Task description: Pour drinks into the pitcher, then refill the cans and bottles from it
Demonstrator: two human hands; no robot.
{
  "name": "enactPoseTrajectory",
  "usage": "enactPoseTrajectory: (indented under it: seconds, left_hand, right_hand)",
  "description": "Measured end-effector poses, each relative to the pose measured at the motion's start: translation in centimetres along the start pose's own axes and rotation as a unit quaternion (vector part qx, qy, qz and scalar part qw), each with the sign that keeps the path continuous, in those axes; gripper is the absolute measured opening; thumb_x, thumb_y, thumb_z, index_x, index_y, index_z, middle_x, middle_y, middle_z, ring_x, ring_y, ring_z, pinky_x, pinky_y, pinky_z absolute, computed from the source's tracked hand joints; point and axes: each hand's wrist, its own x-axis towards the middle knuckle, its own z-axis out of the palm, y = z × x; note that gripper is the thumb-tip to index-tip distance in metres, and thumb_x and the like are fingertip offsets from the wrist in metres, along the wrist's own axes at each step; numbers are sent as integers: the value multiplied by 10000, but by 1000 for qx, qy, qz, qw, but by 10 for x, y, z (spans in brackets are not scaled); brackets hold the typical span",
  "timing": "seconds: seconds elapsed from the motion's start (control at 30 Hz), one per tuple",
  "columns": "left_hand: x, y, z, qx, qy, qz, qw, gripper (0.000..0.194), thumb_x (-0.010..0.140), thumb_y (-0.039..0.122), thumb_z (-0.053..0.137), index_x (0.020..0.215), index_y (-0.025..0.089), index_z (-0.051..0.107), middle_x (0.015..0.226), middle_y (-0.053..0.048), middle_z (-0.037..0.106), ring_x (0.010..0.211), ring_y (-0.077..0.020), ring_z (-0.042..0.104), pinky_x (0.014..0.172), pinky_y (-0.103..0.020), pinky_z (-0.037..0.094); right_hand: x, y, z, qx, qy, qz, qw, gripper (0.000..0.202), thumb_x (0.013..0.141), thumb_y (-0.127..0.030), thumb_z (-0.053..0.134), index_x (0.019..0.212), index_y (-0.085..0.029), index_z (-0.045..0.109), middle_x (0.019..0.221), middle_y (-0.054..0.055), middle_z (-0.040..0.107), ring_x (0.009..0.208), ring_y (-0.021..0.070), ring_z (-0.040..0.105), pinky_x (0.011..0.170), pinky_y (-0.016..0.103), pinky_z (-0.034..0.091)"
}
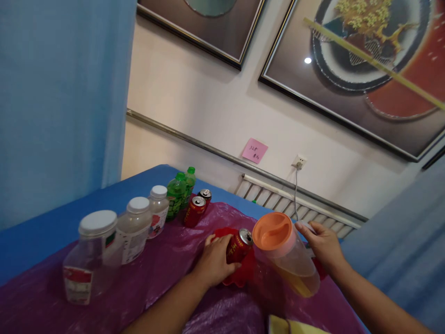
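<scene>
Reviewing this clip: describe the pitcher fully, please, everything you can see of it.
The pitcher looks like clear, slightly cloudy plastic, with an orange lid in place and a pale handle. It is tilted, its top leaning left toward the red drink can; whether they touch is unclear. Yellowish liquid lies low in the body. The right hand grips the handle, thumb on top.

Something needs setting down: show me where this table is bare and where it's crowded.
Bare: the purple sheet between the white-lidded jars and the left hand; the blue tabletop between those jars and the curtain. Crowded: around the held can and pitcher, and by the green bottles.
</scene>
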Motion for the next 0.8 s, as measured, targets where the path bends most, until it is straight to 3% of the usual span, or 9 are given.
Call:
enactPoseTrajectory:
  seconds: [0.8]
  left_hand:
    - [-1, 0, 1, 6, 0, -2, 1000, 709, 658, 415, 814, 1301, 236, 572, 1343, -98, 668, 1279, -309, 574, 1199, -486, 210]
  right_hand:
    - [-3, -5, -2, 10, -1, 7, 1000, 544, 692, -666, 711, 514, -232, 437, 508, -52, 347, 495, 117, 356, 424, 234, 313]
